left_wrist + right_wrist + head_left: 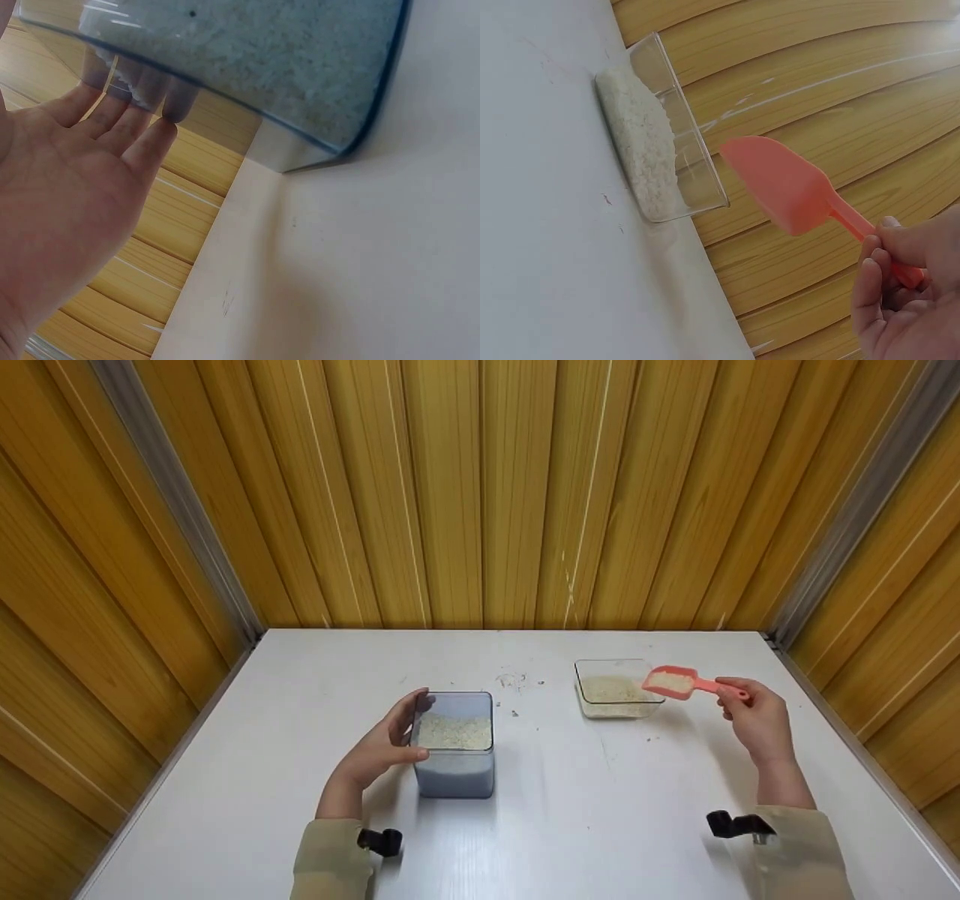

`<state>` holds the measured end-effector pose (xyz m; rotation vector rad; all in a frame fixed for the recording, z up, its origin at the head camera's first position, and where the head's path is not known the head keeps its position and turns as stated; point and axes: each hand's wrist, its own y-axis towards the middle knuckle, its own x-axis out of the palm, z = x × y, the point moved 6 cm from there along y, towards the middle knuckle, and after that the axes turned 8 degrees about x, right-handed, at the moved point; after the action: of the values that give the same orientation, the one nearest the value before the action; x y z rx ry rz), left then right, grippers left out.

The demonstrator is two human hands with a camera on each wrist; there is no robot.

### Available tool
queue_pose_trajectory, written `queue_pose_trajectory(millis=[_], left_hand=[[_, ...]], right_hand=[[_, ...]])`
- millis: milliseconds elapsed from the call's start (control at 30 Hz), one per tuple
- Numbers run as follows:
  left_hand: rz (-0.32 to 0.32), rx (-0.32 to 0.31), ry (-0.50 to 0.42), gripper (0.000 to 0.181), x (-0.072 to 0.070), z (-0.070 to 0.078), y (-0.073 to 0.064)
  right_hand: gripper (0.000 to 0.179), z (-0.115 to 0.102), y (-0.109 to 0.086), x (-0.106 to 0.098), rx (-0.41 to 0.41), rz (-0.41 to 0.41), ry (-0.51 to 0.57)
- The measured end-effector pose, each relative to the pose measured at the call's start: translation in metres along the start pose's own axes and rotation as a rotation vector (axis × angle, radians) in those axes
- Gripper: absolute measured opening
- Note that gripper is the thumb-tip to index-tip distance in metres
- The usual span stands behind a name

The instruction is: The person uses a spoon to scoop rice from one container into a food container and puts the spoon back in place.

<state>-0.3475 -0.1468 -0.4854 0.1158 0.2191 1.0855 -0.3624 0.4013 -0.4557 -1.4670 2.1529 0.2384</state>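
Note:
In the head view, my left hand (377,751) holds the left side of a bluish see-through square container (456,777), thumb at the near rim and fingers round the far side. Pale rice-like grains (454,733) lie in it. The left wrist view shows my fingers (146,146) against its wall. My right hand (759,721) pinches the handle of a coral-pink scoop (705,684), which carries some pale grains. The scoop's tip overlaps the right rim of a clear rectangular dish (619,710) in the head view; more grains lie in that dish. From the right wrist, the scoop's underside shows.
A white table (555,825) bears both containers, with scattered grains and dark specks (514,713) between them. Yellow wood-look panels (517,495) stand along the back and both sides, with grey metal posts at the corners.

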Motion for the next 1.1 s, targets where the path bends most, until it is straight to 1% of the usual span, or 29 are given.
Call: queue_pose_trajectory(millis=[133, 333, 567, 700, 800, 900, 1100], left_hand=[[-0.006, 0.008, -0.005, 0.110, 0.000, 0.000, 0.000], [-0.002, 0.009, 0.004, 0.110, 0.000, -0.001, 0.000], [0.014, -0.024, 0.002, 0.109, 0.000, -0.002, 0.001], [0.017, -0.021, 0.009, 0.109, 0.000, -0.002, 0.001], [0.022, -0.022, 0.009, 0.109, -0.001, -0.003, 0.001], [0.025, -0.022, 0.011, 0.110, -0.001, -0.003, 0.001], [0.025, -0.015, 0.014, 0.110, -0.001, -0.004, 0.001]], right_hand=[[0.048, -0.003, -0.002, 0.000, -0.003, 0.003, -0.040], [0.049, -0.005, -0.005, 0.001, -0.008, 0.005, -0.061], [0.043, -0.012, -0.006, 0.001, -0.091, 0.084, -0.112], [0.044, -0.015, -0.008, 0.004, -0.095, 0.084, -0.115], [0.042, -0.017, -0.010, 0.008, -0.123, 0.105, -0.116], [0.039, -0.021, -0.014, 0.012, -0.180, 0.142, -0.123], [0.032, -0.031, -0.022, 0.019, -0.361, 0.232, -0.124]])
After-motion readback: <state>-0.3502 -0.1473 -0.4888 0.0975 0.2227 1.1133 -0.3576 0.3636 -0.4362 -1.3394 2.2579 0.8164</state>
